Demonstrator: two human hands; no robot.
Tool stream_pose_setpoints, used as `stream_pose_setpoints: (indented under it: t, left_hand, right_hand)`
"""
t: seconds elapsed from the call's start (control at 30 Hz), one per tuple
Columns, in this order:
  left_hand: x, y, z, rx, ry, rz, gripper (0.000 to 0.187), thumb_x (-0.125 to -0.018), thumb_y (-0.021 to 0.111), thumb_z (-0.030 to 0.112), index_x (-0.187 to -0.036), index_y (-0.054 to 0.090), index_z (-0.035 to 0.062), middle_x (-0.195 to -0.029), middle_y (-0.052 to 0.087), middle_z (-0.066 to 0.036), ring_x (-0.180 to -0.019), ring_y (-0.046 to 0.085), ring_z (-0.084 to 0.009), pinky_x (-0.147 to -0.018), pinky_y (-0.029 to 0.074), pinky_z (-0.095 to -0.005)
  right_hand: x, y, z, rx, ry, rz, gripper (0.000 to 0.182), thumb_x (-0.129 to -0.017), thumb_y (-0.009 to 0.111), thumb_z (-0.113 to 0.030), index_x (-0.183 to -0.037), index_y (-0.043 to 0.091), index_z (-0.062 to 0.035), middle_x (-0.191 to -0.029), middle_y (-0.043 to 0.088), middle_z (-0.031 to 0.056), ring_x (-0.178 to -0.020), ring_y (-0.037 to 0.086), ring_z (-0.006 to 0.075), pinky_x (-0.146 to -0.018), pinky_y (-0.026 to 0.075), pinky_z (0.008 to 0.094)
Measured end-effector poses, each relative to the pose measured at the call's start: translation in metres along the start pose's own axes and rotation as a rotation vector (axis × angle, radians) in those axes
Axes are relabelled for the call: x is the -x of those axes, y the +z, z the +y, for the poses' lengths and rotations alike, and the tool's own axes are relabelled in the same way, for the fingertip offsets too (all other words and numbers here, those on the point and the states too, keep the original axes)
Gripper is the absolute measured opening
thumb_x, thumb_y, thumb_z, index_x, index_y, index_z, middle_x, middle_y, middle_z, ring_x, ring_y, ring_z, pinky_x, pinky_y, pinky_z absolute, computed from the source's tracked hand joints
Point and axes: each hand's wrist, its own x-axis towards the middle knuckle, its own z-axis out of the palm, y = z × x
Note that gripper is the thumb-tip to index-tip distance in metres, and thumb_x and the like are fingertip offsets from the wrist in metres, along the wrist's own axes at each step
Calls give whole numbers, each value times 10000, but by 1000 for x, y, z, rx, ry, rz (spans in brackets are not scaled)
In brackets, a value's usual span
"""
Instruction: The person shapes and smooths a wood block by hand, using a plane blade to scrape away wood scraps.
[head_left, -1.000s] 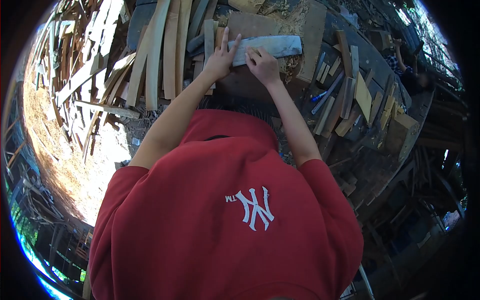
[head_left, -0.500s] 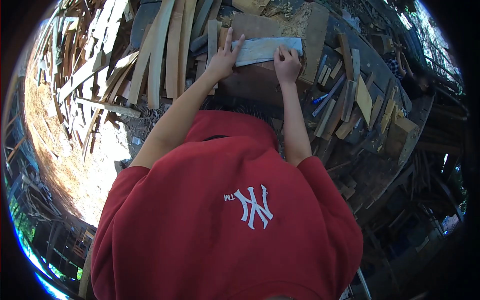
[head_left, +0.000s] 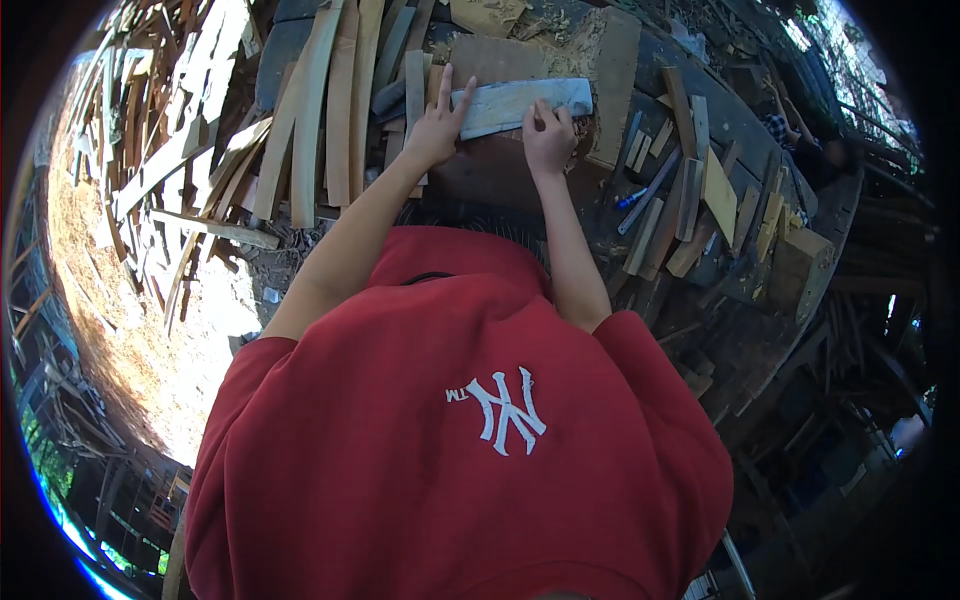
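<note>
A pale, whitish flat strip (head_left: 510, 103) with faint marks lies crosswise on a brown board on the workbench. My left hand (head_left: 436, 132) rests at the strip's left end, two fingers stretched out and spread. Over the strip's right half is my right hand (head_left: 550, 142), its fingers curled into a pinch near the surface. Whatever is between those fingertips, if anything, is too small to make out. The brown board (head_left: 500, 56) shows behind the strip.
Long wooden slats (head_left: 343, 110) lean at the left. Offcuts (head_left: 690, 195), a blue marker (head_left: 632, 198) and a wooden block (head_left: 803, 268) lie at the right. Sawdust (head_left: 570, 25) covers the far side. Another person (head_left: 815, 155) is at the far right.
My right hand has slid left along the strip, its fingers still curled. My left hand stays at the left end. The whole view has shifted slightly.
</note>
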Motion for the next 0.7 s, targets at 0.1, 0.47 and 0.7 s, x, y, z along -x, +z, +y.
stream_pose_setpoints:
  t: [0.1, 0.47, 0.7]
  left_hand:
    - [0, 4, -4, 5, 10, 20, 1244, -589, 777, -13, -1538, 20, 257, -1565, -73, -240, -1021, 579, -456, -824, 530, -472]
    - [0, 2, -1, -28, -8, -4, 1257, -587, 792, -8, -1536, 13, 260, -1563, -91, -243, -1049, 574, -455, -815, 535, -464]
    - [-1, 0, 0, 20, 2, 16, 1256, -585, 798, -5, -1536, 23, 264, -1565, -82, -239, -1054, 568, -463, -831, 529, -472]
  right_hand:
    - [32, 1, -46, -279, -239, -196, 176, -805, 679, -162, -974, 710, -120, -800, 591, 75, -649, 628, 263, -578, 527, 365]
    - [4, 18, -22, -151, -34, -36, 163, -821, 659, -186, -955, 713, -112, -816, 593, 76, -671, 632, 277, -607, 530, 388]
    - [-31, -9, 29, -44, -124, -184, 185, -832, 649, -209, -969, 716, -105, -798, 591, 96, -674, 633, 289, -620, 531, 401]
